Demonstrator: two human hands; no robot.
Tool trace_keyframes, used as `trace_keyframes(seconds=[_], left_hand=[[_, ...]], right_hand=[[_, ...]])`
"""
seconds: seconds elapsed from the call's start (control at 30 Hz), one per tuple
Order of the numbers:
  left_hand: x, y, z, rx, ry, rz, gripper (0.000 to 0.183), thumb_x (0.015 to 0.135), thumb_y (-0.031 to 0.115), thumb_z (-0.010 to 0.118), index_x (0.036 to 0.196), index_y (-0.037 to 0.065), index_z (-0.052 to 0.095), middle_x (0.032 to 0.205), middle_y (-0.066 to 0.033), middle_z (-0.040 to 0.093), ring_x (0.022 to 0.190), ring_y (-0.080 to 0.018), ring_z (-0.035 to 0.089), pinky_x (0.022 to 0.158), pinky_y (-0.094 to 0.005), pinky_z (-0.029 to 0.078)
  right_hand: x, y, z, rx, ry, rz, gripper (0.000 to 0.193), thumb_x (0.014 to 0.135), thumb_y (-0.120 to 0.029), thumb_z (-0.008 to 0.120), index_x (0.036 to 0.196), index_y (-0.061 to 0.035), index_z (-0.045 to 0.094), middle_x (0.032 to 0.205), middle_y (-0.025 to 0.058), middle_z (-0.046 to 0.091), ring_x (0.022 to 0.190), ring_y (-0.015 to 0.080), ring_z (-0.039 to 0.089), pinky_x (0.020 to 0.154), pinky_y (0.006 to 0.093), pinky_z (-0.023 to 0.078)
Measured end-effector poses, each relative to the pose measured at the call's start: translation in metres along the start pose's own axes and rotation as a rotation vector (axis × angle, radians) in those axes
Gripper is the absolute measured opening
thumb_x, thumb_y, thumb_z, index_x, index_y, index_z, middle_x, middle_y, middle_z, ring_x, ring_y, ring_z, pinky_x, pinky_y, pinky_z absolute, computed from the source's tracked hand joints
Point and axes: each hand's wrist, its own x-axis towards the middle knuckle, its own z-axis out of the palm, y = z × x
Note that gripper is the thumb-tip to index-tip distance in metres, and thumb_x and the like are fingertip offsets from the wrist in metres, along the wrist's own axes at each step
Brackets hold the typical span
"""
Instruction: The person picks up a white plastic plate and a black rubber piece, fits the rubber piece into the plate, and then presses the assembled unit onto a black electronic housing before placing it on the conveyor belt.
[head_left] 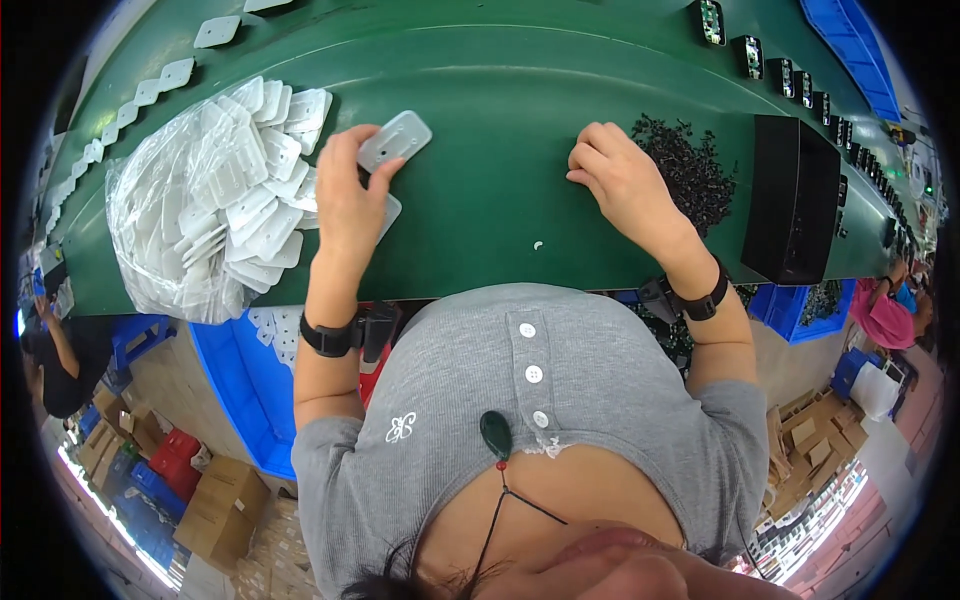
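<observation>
Both your forearms come up from the lower edge, bare below short grey sleeves, each with a black band at the wrist. Your left hand [350, 195] is raised ahead of its wrist, back toward you, fingers curled forward and thumb spread to the right, pinching something small at the fingertips. Your right hand [622, 180] lies well apart from it, palm down, fingers folded loosely under at the knuckles, wrist bent slightly inward toward your left hand.

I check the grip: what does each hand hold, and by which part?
The left hand holds a white plate by its near end, between thumb and fingers. The right hand is curled beside the black parts; whether it holds one cannot be told.
</observation>
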Motion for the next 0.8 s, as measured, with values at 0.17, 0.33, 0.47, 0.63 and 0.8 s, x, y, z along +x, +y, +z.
trace_keyframes(seconds=[0.17, 0.33, 0.47, 0.63, 0.8], left_hand=[[-0.002, 0.031, 0.001, -0.688, -0.143, -0.297, 0.035, 0.087, -0.003, 0.064, 0.120, 0.004, 0.055, 0.099, -0.0082, 0.063, 0.069, -0.0109, 0.060, 0.059, -0.0225, 0.048], [-0.001, 0.045, 0.009, -0.748, -0.270, -0.195, 0.043, 0.087, -0.006, 0.062, 0.127, 0.008, 0.057, 0.103, -0.0056, 0.058, 0.070, -0.0092, 0.057, 0.060, -0.0221, 0.049], [0.002, 0.061, 0.027, -0.726, -0.194, -0.013, 0.033, 0.085, -0.006, 0.062, 0.116, 0.007, 0.062, 0.106, -0.0093, 0.057, 0.071, -0.0149, 0.058, 0.061, -0.0256, 0.050], [0.011, 0.074, 0.035, -0.701, -0.183, 0.076, 0.024, 0.086, -0.004, 0.063, 0.108, 0.006, 0.063, 0.098, -0.0094, 0.057, 0.068, -0.0185, 0.060, 0.060, -0.0286, 0.050], [0.015, 0.087, 0.033, -0.691, -0.121, 0.079, 0.019, 0.086, -0.002, 0.064, 0.104, 0.006, 0.065, 0.091, -0.0092, 0.057, 0.066, -0.0202, 0.060, 0.059, -0.0309, 0.050]], right_hand=[[0.000, -0.001, 0.006, -0.140, -0.008, -0.061, 0.016, 0.079, -0.004, 0.070, 0.082, -0.0020, 0.054, 0.086, 0.0100, 0.053, 0.080, 0.0283, 0.054, 0.068, 0.0374, 0.046], [0.013, 0.001, -0.001, 0.137, 0.085, 0.166, 0.017, 0.085, -0.008, 0.071, 0.091, -0.0011, 0.056, 0.075, 0.0049, 0.059, 0.061, 0.0160, 0.056, 0.057, 0.0275, 0.046], [0.023, -0.003, 0.000, 1.024, 0.190, 0.528, 0.013, 0.095, -0.012, 0.063, 0.089, -0.0012, 0.060, 0.081, 0.0036, 0.064, 0.066, 0.0086, 0.059, 0.058, 0.0212, 0.046], [0.025, -0.014, 0.003, 1.131, 0.155, 0.463, 0.017, 0.095, -0.009, 0.061, 0.107, 0.0027, 0.064, 0.084, 0.0065, 0.065, 0.072, 0.0103, 0.061, 0.063, 0.0213, 0.048], [0.027, -0.027, 0.002, 1.177, 0.121, 0.370, 0.026, 0.094, -0.004, 0.061, 0.118, 0.0031, 0.058, 0.090, 0.0087, 0.064, 0.074, 0.0116, 0.061, 0.065, 0.0221, 0.048]])
